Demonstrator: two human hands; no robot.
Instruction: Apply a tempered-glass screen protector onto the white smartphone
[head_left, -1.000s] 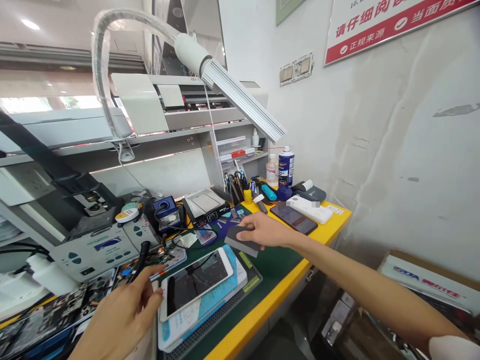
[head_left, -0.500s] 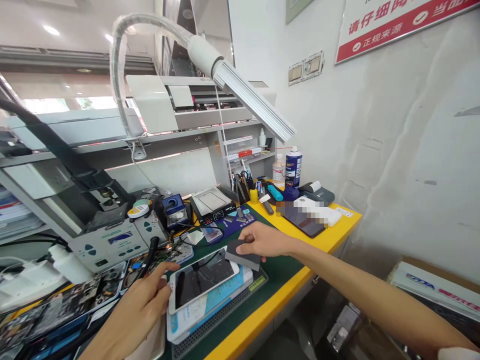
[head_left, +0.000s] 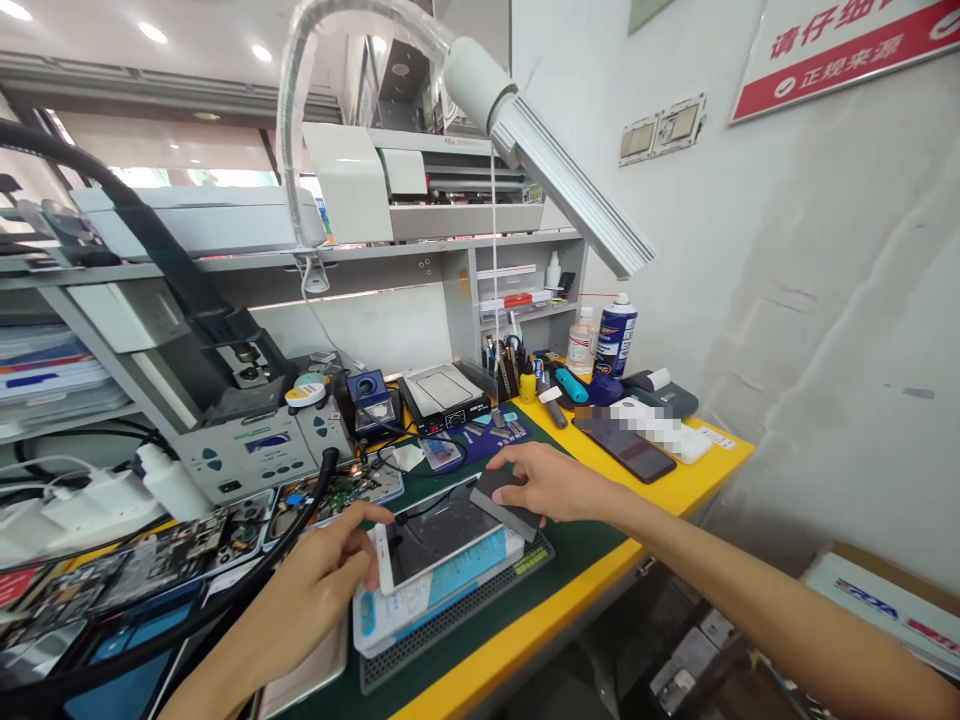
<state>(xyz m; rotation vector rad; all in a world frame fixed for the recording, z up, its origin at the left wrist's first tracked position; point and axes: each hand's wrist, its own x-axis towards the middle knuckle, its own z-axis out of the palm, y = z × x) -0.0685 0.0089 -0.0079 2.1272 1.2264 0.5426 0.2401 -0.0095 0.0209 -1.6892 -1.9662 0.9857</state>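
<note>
Grey block [head_left: 514, 515] has moved over tablet [head_left: 442, 540], gripped by right hand [head_left: 546, 485]; left hand [head_left: 319, 578] half-spread near black hose [head_left: 319, 492]; tablet white-framed, dark-screened.

hands [head_left: 551, 482]: bare | wrists [head_left: 611, 500]: bare, narrow | forearms [head_left: 739, 590]: bare, slender, smooth-contoured

Left passage is being blocked by a black hose [head_left: 318, 500]; the back is being crowded by a blue device [head_left: 367, 390]. Between the right hand [head_left: 536, 482] and the yellow edge [head_left: 517, 637], green worktop [head_left: 583, 545] is seemingly being left open.
</note>
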